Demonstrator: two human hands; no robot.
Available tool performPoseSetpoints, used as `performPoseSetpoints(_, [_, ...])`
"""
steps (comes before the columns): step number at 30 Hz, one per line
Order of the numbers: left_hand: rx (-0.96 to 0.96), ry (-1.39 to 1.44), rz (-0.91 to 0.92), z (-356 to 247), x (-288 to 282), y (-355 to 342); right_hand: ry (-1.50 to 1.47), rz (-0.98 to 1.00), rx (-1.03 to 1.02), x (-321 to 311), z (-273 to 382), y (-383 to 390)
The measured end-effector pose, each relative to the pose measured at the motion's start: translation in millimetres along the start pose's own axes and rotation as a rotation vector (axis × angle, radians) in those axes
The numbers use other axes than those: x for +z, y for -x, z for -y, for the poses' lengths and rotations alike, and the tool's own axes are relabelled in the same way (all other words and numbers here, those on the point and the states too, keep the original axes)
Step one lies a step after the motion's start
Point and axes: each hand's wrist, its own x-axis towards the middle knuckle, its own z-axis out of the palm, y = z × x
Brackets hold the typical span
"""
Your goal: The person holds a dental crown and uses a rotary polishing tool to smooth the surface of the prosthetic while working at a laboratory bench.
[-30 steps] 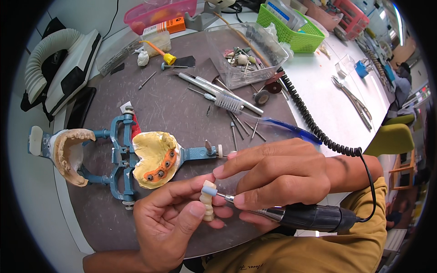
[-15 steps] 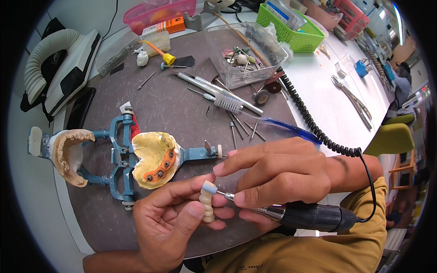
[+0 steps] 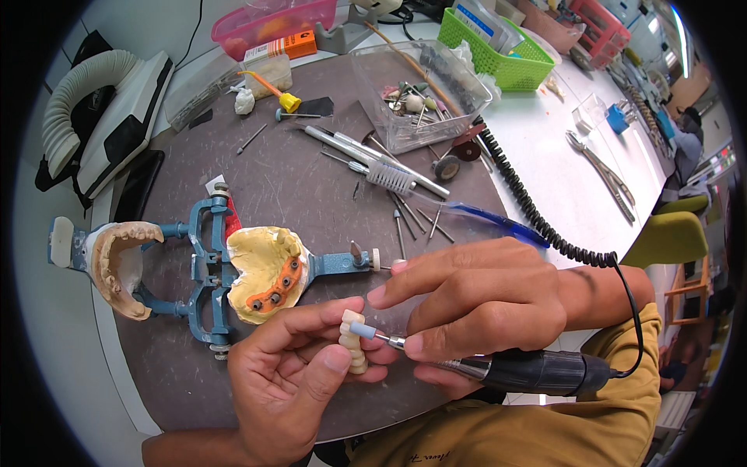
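Observation:
Between the thumb and fingers of my left hand (image 3: 299,362) stands a tooth-coloured dental bridge (image 3: 352,341), a short row of joined crowns. My right hand (image 3: 490,300) is wrapped round a dental handpiece (image 3: 545,372) with a black rear body and a silver nose. A pale blue cylindrical polishing bit (image 3: 362,330) in its tip touches or nearly touches the bridge's upper part. Just left of my hands lies an opened blue articulator (image 3: 204,268). It carries a yellow plaster jaw model (image 3: 253,261) with an orange gum strip and several metal implant posts, and a beige tooth model (image 3: 117,272).
Behind my hands lie loose burs (image 3: 416,218), a spring-like brush (image 3: 389,176) and a clear bin of bits (image 3: 424,109). The handpiece's coiled black cord (image 3: 529,202) arches down on the right. Pliers (image 3: 603,175) rest on the white table. A white suction unit (image 3: 117,117) stands far left.
The polishing bit has moved down a little along the bridge, from its top end to just below it. The bridge has tilted slightly in my left fingers.

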Motion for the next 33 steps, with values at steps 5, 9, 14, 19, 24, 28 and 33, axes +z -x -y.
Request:
performPoseSetpoints(5, [0.006,-0.014,0.007,1.4,-1.4,0.5,0.001,0.037,-0.029,-0.8,-4.3,1.6])
performPoseSetpoints(9, [-0.002,0.001,0.016,0.7,-1.8,1.0,-0.009,0.044,-0.022,-2.2,-2.4,0.6])
performPoseSetpoints(14, [0.017,-0.013,0.021,0.2,-1.4,0.2,-0.022,0.042,0.023,-4.1,3.8,0.0])
performPoseSetpoints(19, [0.035,-0.003,0.021,2.6,-1.3,0.7,-0.017,0.049,-0.005,-2.1,-0.2,0.3])
performPoseSetpoints(24, [0.022,-0.02,0.03,0.4,-1.1,1.5,-0.005,0.096,-0.022,-5.8,-2.9,0.1])
performPoseSetpoints(28, [0.014,-0.031,0.017,-1.3,0.1,1.6,-0.033,0.051,-0.002,-4.5,1.9,0.4])
performPoseSetpoints(33, [0.045,-0.035,0.025,0.8,-0.3,1.4,-0.023,0.071,-0.001,-4.9,1.9,0.6])
